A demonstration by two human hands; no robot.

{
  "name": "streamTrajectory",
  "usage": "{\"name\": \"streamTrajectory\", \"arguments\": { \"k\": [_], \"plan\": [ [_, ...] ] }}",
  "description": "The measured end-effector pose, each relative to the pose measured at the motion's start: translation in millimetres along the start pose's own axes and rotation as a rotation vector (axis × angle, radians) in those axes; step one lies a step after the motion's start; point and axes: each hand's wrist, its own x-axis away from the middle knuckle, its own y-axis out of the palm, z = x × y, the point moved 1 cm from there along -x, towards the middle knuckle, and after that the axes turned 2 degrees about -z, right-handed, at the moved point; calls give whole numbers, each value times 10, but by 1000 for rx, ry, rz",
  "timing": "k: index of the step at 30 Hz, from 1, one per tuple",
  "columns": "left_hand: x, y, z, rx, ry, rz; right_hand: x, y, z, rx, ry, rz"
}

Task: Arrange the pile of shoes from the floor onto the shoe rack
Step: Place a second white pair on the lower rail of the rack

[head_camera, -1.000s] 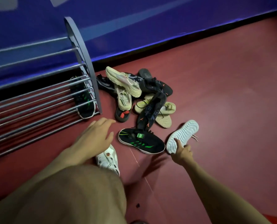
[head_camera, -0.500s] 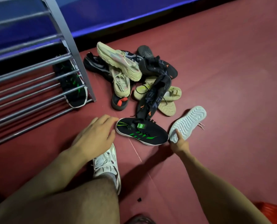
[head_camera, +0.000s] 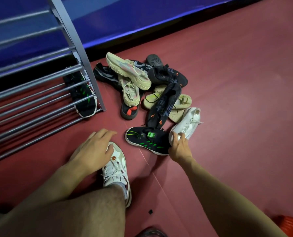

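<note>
Nearest the camera, a bare knee and a worn white sneaker [head_camera: 115, 170] fill the bottom of the view, and the left hand [head_camera: 92, 147] hovers over that foot with its fingers relaxed, holding nothing. Just beyond, the right hand [head_camera: 178, 144] grips the heel of a white shoe [head_camera: 186, 124], which lies at the near right edge of the pile on the red floor [head_camera: 236, 100]. The step in hand looks like picking this white shoe out of the pile; the next move calls for lifting it clear and carrying it left to the shoe rack [head_camera: 39, 93]. Touching the gripped shoe on its left lies a black shoe with green stripes [head_camera: 145, 139], which the lift could drag or nudge. Farther on, beige sneakers [head_camera: 128, 74], a black shoe with orange marks [head_camera: 162, 105], tan sandals [head_camera: 179, 106] and other dark shoes lie heaped together. One black-and-green shoe [head_camera: 81, 94] already sits on the rack's lower bars, against the blue wall [head_camera: 142, 14].
</note>
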Motion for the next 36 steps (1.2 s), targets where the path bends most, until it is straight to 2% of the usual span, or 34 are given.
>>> {"name": "streamTrajectory", "arguments": {
  "k": [4, 7, 10, 15, 22, 27, 34, 36],
  "plan": [
    [0, 99, -142, 1, -28, -35, -156, 12, 160, 67, -23, -60],
    [-44, 179, -192, 3, -21, -50, -304, -24, 212, 240, -92, -40],
    [-105, 230, -213, 11, -18, -71, -384, -34, 208, 306, -81, -109],
    [-99, 239, -255, 13, -25, -89, -563, -151, 184, 99, 28, -263],
    [100, 87, -281, -7, -94, -82, -329, -446, -119, -22, 86, -310],
    [451, -277, -324, -53, -114, -30, 110, -604, -457, 126, -79, -220],
    [1289, -913, -515, -77, -162, 77, 742, -1642, -1332, 307, -307, -91],
    [1618, -1016, -548, -109, -171, 164, 912, -1936, -1565, 346, -352, -85]
  ]
}}
